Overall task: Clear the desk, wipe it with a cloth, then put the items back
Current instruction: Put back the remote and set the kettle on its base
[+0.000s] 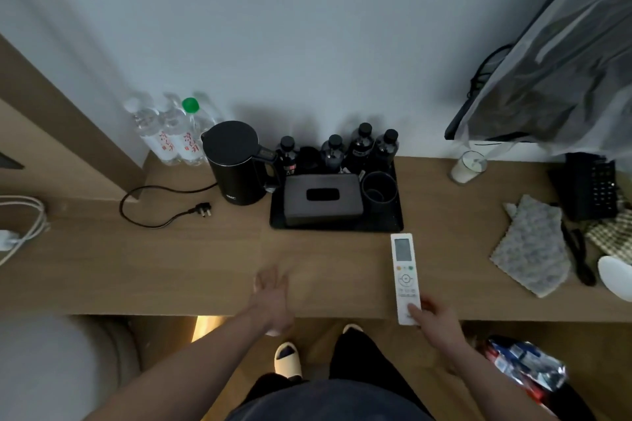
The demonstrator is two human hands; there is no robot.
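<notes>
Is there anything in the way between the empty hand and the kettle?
Nothing visible. Only bare desk lies between the left hand and the kettle. The kettle's cord and plug lie off to the left of that path.

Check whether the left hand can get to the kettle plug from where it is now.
Probably yes. The left hand lies open on bare desk, and the plug lies loose farther back and to its left, with nothing between them. The kettle stands behind, clear of that path.
</notes>
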